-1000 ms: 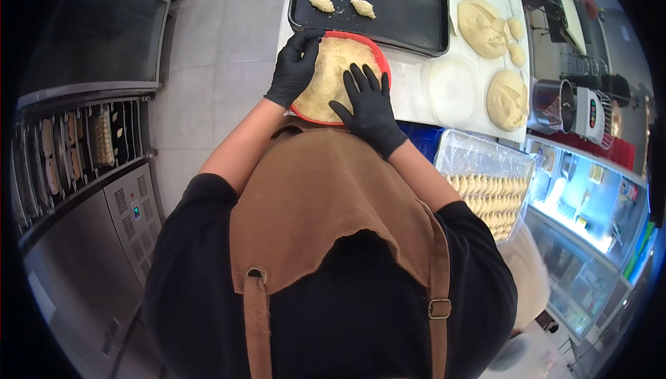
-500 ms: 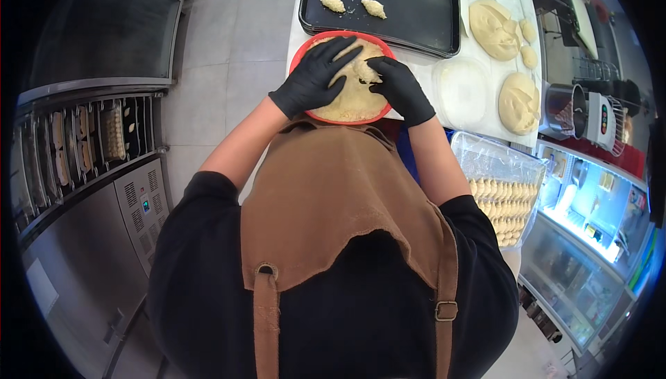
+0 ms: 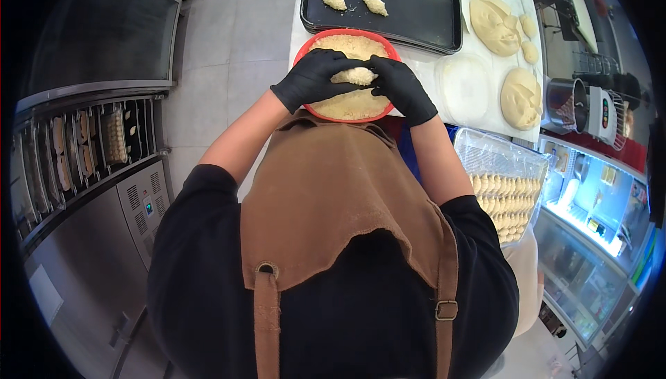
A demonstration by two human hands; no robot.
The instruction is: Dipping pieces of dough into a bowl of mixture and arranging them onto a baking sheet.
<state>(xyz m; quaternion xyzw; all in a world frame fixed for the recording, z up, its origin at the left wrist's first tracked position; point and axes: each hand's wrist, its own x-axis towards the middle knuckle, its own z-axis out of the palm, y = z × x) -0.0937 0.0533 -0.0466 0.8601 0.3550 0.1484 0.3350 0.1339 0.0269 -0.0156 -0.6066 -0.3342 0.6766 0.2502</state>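
Observation:
My left hand (image 3: 312,79) and my right hand (image 3: 404,88), in black gloves, face each other over a red bowl (image 3: 345,31) of pale crumbs (image 3: 350,105). Their curled fingers grip a crumb-coated dough piece (image 3: 354,76) between them, partly hiding its ends. Just beyond the bowl, a dark baking tray (image 3: 388,32) holds two similar coated pieces (image 3: 334,1) at its near left. A shallow translucent container (image 3: 461,88) lies to the right of my right hand.
Dough mounds (image 3: 494,24) and small dough balls (image 3: 528,27) lie on the white counter's right. Lower right, a plastic-covered tray (image 3: 506,199) holds rows of shaped pieces. A steel appliance (image 3: 565,105) and lit cabinet (image 3: 583,199) stand right, a tray rack (image 3: 76,153) left.
My left hand left the bowl's rim and moved in over the crumbs. My right hand rose from lying spread on them. Both now close round a coated piece at the bowl's middle.

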